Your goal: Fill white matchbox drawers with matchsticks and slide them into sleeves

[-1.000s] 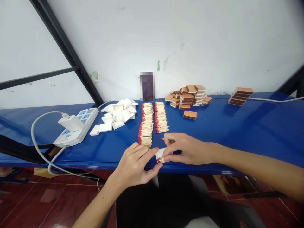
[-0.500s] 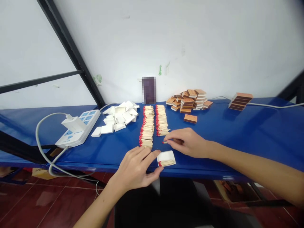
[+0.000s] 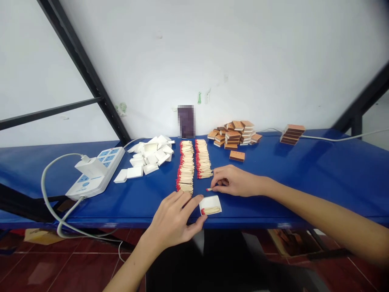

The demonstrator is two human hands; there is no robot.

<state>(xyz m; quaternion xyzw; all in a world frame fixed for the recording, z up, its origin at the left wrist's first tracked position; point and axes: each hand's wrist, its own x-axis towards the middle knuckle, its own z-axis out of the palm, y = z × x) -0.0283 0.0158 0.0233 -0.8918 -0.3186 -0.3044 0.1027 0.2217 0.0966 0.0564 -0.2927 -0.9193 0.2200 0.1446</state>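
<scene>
A small white matchbox tray (image 3: 210, 205) with a few matches in it lies at the near edge of the blue table (image 3: 319, 174). My left hand (image 3: 175, 219) pinches the tray's left end between thumb and forefinger. My right hand (image 3: 234, 181) rests on the table just beyond the tray, fingertips pinched on a single red-tipped match (image 3: 209, 189) lying flat. Two long rows of red-tipped matches (image 3: 194, 163) run away from me just past both hands.
Empty white trays (image 3: 147, 156) are piled left of the match rows. A white power strip (image 3: 94, 172) with a plug and cable lies at far left. Brown matchbox sleeves (image 3: 233, 134) are heaped behind, with a separate stack (image 3: 291, 134) farther right. A black frame strut (image 3: 86, 73) slants at left.
My right hand let go of the tray, moved away to the loose match beyond it and closed on it. The tray came to lie flat under my left fingers.
</scene>
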